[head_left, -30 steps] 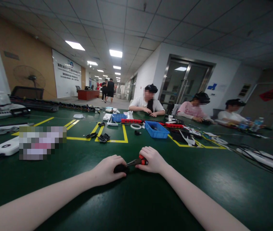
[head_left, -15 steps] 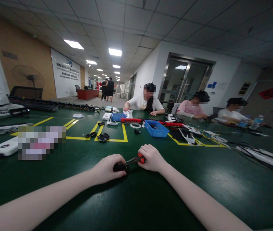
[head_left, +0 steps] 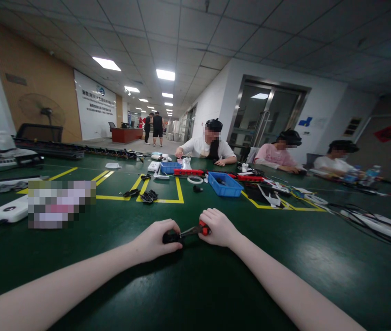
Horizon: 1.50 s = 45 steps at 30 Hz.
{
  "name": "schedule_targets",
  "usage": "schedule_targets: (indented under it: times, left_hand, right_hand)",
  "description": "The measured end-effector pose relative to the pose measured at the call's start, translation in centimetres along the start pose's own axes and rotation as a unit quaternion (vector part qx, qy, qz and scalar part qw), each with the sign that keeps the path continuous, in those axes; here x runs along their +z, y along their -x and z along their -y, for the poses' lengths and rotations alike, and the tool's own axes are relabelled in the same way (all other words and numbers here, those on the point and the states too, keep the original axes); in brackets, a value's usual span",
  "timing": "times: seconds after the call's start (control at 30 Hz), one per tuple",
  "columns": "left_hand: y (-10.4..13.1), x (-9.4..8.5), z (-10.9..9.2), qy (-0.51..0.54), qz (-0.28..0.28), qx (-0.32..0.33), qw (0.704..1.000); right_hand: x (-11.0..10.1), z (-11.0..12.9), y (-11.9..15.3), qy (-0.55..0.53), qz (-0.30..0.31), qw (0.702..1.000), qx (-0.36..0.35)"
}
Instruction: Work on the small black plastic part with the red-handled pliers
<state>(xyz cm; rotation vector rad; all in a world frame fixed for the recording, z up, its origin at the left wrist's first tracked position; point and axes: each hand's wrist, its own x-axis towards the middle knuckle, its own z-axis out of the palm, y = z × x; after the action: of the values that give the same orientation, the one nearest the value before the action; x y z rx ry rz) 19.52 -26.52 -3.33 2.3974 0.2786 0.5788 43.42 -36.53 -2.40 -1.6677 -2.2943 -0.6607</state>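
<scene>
Low over the green table, my left hand [head_left: 157, 239] is closed around a small black part [head_left: 170, 237], thumb on its near side and fingers over the far side. The part's exact kind cannot be made out. My right hand [head_left: 218, 227] grips red-handled pliers [head_left: 191, 231], whose metal jaws point left and reach the right end of the black part. Whether the jaws pinch it is too small to tell. My right palm and fingers hide most of the handles.
Ahead stands a blue bin [head_left: 224, 185] with dark pieces inside, beside a small black piece [head_left: 197, 188]. Black parts [head_left: 149, 196] lie near yellow tape. A white power strip [head_left: 7, 209] is at left, cables [head_left: 364, 220] at right. Several people sit across the table.
My hands keep the same hold, with the pliers' jaws still at the black part. The whole view has shifted very slightly.
</scene>
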Motion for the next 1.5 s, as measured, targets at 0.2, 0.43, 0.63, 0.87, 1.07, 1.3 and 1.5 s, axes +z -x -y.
schedule_targets:
  times: [0.2,0.43,0.63,0.87,1.07,1.3,1.5]
  left_hand:
    - [-0.1,0.0,0.2,0.003,0.016,0.013,1.000]
    - [0.0,0.0,0.5,0.011,0.044,0.040,0.998]
    - [0.1,-0.2,0.1,0.013,0.067,0.058,0.996]
    - [0.0,-0.2,0.2,0.036,0.070,0.059,0.995]
    - [0.1,-0.3,0.2,0.044,0.079,0.041,0.995]
    - [0.0,-0.5,0.2,0.049,0.085,0.027,0.995]
    - [0.1,-0.4,0.3,0.046,0.073,0.021,0.996]
  right_hand:
    - [0.0,0.0,0.1,0.013,-0.026,0.999,-0.015]
    - [0.1,0.3,0.1,0.003,-0.056,0.998,-0.023]
    - [0.1,0.6,0.0,-0.006,-0.046,0.999,-0.027]
    - [-0.2,0.9,0.0,-0.024,-0.026,0.999,-0.034]
    - [-0.5,1.1,-0.2,-0.032,0.016,0.999,-0.027]
    - [-1.3,1.7,-0.3,-0.052,0.048,0.997,0.000]
    - [-1.8,2.4,-0.2,-0.076,0.068,0.994,0.038]
